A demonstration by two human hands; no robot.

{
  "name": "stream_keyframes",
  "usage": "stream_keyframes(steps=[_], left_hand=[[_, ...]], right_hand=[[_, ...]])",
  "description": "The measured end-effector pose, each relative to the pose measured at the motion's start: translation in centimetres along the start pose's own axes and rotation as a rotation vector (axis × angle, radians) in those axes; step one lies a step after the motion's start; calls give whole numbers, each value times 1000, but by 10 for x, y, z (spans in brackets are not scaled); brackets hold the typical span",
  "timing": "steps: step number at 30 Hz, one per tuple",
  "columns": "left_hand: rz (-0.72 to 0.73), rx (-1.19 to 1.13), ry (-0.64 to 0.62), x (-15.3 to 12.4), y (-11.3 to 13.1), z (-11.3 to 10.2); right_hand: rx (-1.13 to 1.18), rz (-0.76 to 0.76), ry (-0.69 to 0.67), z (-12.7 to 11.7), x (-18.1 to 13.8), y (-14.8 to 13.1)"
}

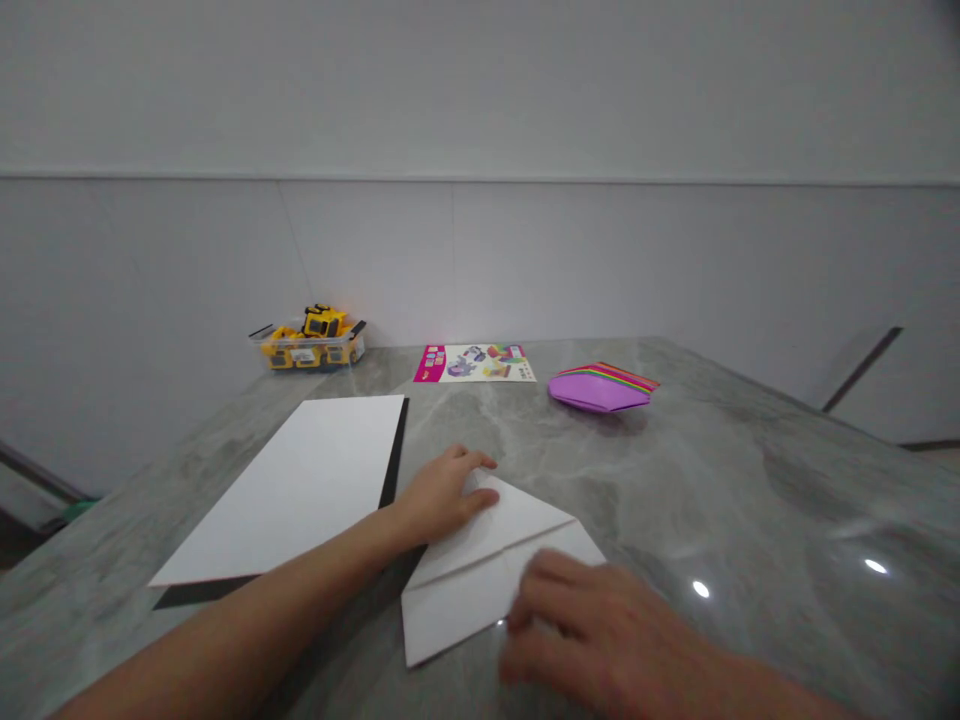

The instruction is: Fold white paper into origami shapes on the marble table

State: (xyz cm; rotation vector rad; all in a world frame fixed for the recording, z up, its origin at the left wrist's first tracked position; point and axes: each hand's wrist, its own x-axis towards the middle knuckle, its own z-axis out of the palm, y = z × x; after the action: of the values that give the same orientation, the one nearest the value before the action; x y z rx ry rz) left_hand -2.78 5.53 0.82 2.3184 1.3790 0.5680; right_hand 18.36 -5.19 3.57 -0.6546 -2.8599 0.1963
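A partly folded white paper (480,575) lies on the grey marble table (750,500) in front of me, with a diagonal flap folded over its top. My left hand (442,495) rests on the paper's far left corner, fingers stretched flat and pressing it down. My right hand (592,630) lies on the paper's near right part, fingers bent and pressing along the edge; it is blurred. Neither hand lifts anything.
A white sheet on a black sheet (300,485) lies to the left. At the back are a clear box of yellow toy vehicles (311,342), a colourful instruction leaflet (475,363) and a purple-topped stack of coloured paper (602,388).
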Motion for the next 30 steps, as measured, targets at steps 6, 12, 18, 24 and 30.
stream_keyframes(steps=[6,12,18,24,30], left_hand=[[188,80,45,-21,2,-12],[253,84,-170,-36,-5,-6],[260,142,-102,-36,-14,3],[365,209,-161,-37,-2,-3],[386,305,-197,-33,-1,-4]], right_hand=[[28,104,-10,8,48,70],[81,106,105,26,51,89],[53,108,77,22,49,92],[-70,14,66,23,49,92],[-89,20,48,23,49,93]])
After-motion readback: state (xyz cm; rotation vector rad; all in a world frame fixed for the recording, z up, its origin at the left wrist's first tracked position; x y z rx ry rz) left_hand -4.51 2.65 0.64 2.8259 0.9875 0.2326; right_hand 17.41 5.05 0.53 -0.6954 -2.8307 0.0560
